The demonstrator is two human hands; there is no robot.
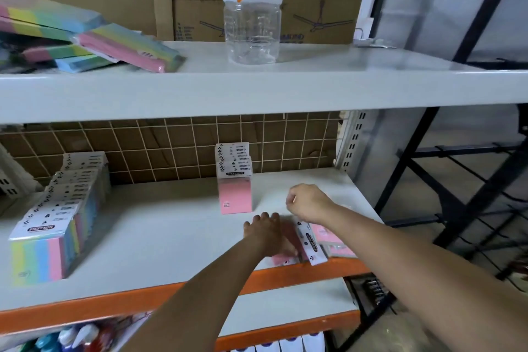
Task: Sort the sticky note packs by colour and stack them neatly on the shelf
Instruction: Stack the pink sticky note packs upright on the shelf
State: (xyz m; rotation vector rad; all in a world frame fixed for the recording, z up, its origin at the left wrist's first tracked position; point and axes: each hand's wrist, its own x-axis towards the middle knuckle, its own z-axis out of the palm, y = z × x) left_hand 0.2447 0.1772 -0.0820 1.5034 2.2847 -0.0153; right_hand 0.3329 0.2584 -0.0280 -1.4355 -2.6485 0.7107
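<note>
— Where are the pink packs?

— A few loose pink sticky note packs (320,240) lie flat at the front right of the middle shelf (171,237), by its orange edge (114,304). My left hand (267,233) is on them, fingers spread fairly straight and pressing down on the nearest one; blur hides whether my thumb curls under it.

— And your right hand?

— My right hand (307,203) hangs just above the same packs, fingers curled in. There is a small pale glint at the fingertips, but I cannot tell whether I am pinching anything.

— What is already sorted?

— A row of pink packs (235,180) stands upright toward the back, near the wire grid (171,146). Well apart, at the left, stands a long row of multicolour packs (61,208), striped yellow, green, blue and pink.

— Above that?

— On the upper shelf (314,88), more striped packs (85,37) lie in a loose heap at the left, and a clear plastic bottle (251,8) with a blue-and-white label stands in the middle, in front of cardboard boxes (314,8).
</note>
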